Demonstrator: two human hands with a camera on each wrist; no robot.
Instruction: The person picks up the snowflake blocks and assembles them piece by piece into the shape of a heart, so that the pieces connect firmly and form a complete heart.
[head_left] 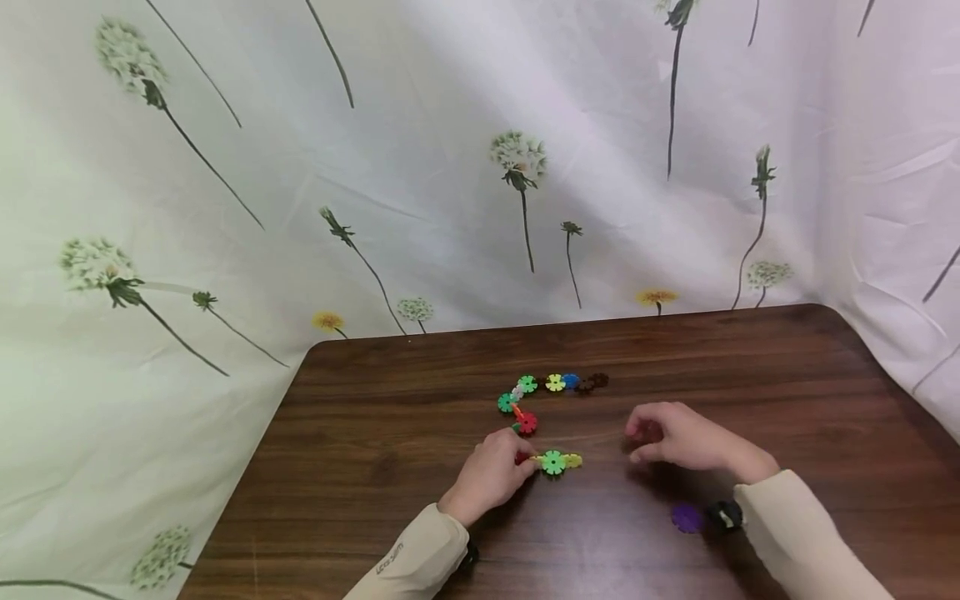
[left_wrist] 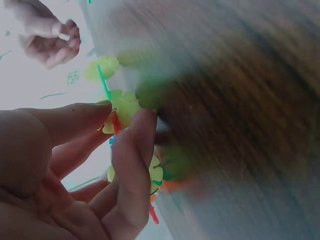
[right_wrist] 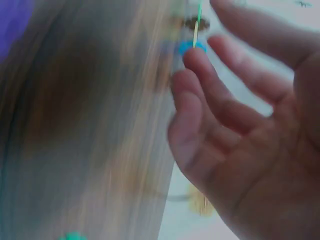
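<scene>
A chain of notched plastic discs bends across the wooden table. My left hand [head_left: 491, 472] pinches its near end between thumb and fingers, at a yellow disc [left_wrist: 126, 104] joined to a red disc [left_wrist: 116, 122] in the left wrist view. Beyond those fingertips stick out a light green disc [head_left: 553, 462] and a yellow end disc [head_left: 573, 460]. My right hand [head_left: 681, 437] hovers to the right of that end, fingers loosely bent, holding nothing. Past the left hand the chain runs on through a larger red disc [head_left: 527, 423] and a green disc [head_left: 507, 403].
The chain's far part has a blue disc [head_left: 571, 381] and a dark brown disc [head_left: 598, 380] at its right end. A loose purple disc [head_left: 686, 518] lies near the right wrist. Behind the table [head_left: 360, 392] hangs a dandelion-print cloth [head_left: 442, 183].
</scene>
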